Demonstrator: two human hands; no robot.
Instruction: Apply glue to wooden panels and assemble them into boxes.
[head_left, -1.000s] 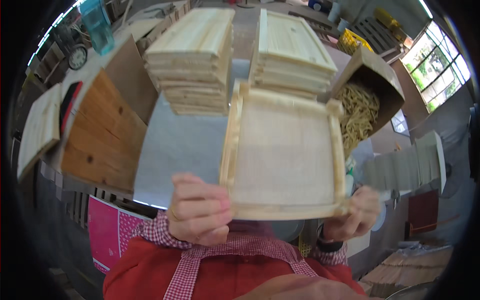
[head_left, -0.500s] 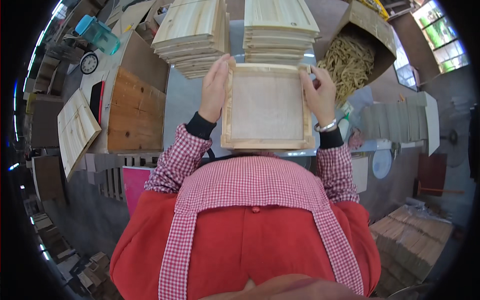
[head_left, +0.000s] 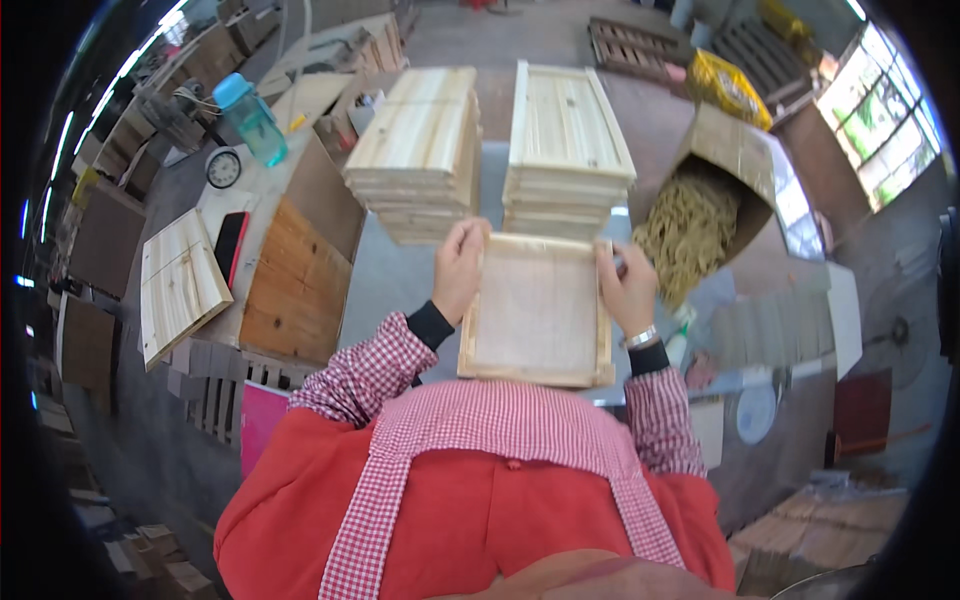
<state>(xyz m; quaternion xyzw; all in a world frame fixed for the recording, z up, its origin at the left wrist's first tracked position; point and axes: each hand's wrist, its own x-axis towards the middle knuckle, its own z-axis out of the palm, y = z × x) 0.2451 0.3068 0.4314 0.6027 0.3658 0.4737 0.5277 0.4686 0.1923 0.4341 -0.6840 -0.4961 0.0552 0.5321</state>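
A shallow square wooden box [head_left: 537, 318] with pale rims and a whitish flat panel lies before me at the table's near side. My left hand [head_left: 460, 272] grips its far left corner, fingers bent over the rim. At the far right corner my right hand [head_left: 629, 290] has thumb and fingers closed on the rim; a small greyish spot shows between these fingers, too small to name. Just beyond the box stand two stacks of wooden panels, a left stack [head_left: 415, 130] and a right stack [head_left: 568, 130].
An open carton [head_left: 745, 160] with tan rubber-like bands [head_left: 690, 225] lies at the right, near grey sheets [head_left: 775, 325]. On the left, a wooden crate [head_left: 295, 285] bears a phone [head_left: 231, 245], a loose panel [head_left: 182, 280], a round clock [head_left: 223, 168] and a blue bottle [head_left: 255, 125].
The view has tilted up, so everything sits lower in the picture. My left hand's fingers, stretched along the box's left side before, are now bent round its far corner.
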